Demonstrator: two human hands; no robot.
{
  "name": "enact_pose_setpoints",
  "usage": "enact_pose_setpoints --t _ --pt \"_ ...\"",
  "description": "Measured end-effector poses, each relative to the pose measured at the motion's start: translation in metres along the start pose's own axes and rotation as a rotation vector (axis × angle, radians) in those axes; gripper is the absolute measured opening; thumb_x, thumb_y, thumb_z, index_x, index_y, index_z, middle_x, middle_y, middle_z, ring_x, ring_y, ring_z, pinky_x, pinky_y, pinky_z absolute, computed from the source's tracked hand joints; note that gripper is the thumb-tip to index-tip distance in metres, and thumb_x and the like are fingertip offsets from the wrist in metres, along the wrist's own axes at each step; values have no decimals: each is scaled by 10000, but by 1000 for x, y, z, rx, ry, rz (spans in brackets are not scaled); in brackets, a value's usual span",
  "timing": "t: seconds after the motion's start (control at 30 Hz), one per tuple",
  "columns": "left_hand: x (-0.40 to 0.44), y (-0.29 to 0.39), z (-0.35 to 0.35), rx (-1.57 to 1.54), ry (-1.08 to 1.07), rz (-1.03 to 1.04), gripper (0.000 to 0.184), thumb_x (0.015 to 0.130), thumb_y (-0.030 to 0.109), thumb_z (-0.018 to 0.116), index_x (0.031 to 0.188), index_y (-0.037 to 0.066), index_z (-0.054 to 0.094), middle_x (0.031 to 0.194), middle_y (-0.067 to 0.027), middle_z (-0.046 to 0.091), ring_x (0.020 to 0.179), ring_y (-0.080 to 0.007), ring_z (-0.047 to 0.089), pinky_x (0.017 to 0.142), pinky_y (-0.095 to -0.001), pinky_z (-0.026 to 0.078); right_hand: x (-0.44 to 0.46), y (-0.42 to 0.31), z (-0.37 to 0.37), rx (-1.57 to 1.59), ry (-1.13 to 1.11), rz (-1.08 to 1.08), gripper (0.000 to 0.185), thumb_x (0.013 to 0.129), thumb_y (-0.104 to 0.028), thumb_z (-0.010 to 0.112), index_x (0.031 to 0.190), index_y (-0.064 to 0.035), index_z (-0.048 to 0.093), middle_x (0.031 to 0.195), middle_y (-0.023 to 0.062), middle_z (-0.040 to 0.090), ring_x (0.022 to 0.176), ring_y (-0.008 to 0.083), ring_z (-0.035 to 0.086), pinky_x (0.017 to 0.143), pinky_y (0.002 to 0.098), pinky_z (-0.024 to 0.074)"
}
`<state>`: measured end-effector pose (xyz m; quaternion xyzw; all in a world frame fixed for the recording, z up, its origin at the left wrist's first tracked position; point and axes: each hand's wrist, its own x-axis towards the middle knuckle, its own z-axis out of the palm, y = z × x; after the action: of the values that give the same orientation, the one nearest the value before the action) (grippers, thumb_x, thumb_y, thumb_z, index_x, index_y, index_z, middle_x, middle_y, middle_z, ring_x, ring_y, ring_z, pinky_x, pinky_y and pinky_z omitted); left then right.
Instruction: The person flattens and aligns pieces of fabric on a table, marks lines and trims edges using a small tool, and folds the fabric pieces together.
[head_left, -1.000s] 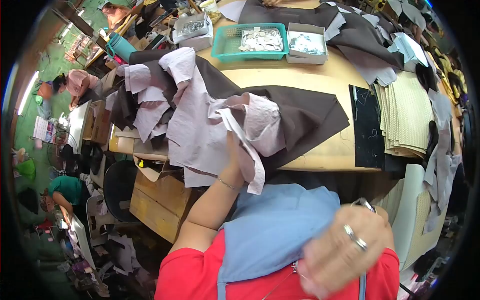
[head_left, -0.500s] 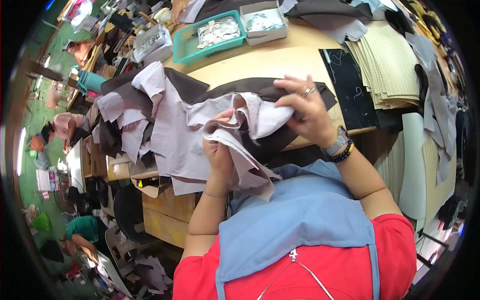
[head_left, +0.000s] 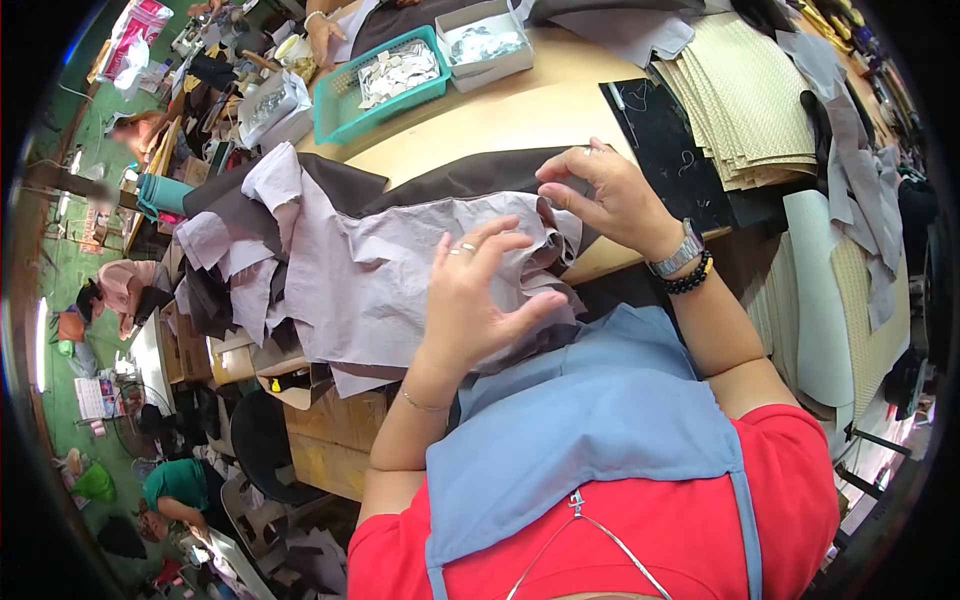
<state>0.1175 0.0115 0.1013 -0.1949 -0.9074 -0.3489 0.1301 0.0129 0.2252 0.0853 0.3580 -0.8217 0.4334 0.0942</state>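
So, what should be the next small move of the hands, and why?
Perhaps the right hand should pinch the pale cloth at its crumpled end and spread it: that end is bunched near this hand, while the middle lies flatter. The right hand and the left hand both look open.

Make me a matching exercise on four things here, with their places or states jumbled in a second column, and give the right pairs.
Things
1. Cloth
2. Basket
3. Watch
4. Apron

Places or states
A. Worn over a red shirt
B. Around the wrist of the right hand
C. Pale, spread below the left hand, whose fingers are apart
D. Holding small whitish pieces

Right pairs: 1-C, 2-D, 3-B, 4-A
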Motion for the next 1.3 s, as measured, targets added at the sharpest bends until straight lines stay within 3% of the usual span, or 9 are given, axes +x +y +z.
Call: enact_pose_setpoints --t 0.17,0.37,0.4,0.53,0.73,0.83,1.0,1.1,1.3 --pt "0 -1 21 154 -32 -119 252 823 233 760 969 58 652 1083 -102 677 964 -278 653 881 -363 479 -11 -8 -3 77 -145 56 266 878 -280 722 1067 -113 640 863 64 699 824 231 687 982 505 434" --pt "4 -13 1 -384 112 -358 118 948 115 628 912 2 622 812 -84 676 716 -178 648 636 -297 497 -10 -1 -1 110 -104 71 267 821 -64 651 1074 -123 585 813 35 660 810 252 676 1026 549 408" --pt "4 -17 -3 -469 152 -304 128 985 104 585 914 -2 601 796 -43 651 708 -86 586 625 -248 466 -8 -1 -1 76 -113 55 275 818 -62 653 1076 -126 585 824 32 661 819 252 675 1020 546 412" --pt "2 -16 -24 -598 268 -304 111 1008 129 572 950 34 573 795 39 565 697 -1 475 595 -175 389 -4 0 -7 -83 -158 -16 225 801 -30 649 1009 -107 608 860 37 666 853 237 665 989 492 420" --pt "2 -37 -59 -437 409 -364 119 1021 157 553 952 61 568 778 65 480 673 0 394 577 -178 341 0 2 -37 -218 -151 -35 148 805 -12 641 943 -64 631 838 71 671 807 223 655 782 324 504" --pt "2 -58 -65 -297 441 -388 118 1034 162 522 973 63 538 779 66 447 707 2 388 603 -165 329 3 3 -37 83 -93 78 133 838 -22 654 966 -49 631 803 57 650 740 169 630 689 287 498" --pt "1 -56 -50 -452 413 -330 124 1043 161 499 986 53 523 826 48 466 739 -11 397 633 -180 354 -2 -37 -28 188 -170 35 507 855 -228 774 1307 -96 587 582 -9 538 523 42 469 500 233 393" --pt "4 -53 -40 -416 435 -238 132 1049 166 485 987 57 524 840 47 469 750 -23 398 661 -189 365 -4 -56 -12 181 -340 -11 523 869 -469 709 1217 -86 637 509 72 530 430 228 525 476 331 433" --pt "4 -80 -68 -241 488 -387 141 1017 173 546 1011 32 550 864 -20 545 794 -120 505 754 -251 435 -9 -21 -2 -142 -338 -122 165 780 -185 724 871 -51 695 914 104 656 884 286 629 823 396 498"
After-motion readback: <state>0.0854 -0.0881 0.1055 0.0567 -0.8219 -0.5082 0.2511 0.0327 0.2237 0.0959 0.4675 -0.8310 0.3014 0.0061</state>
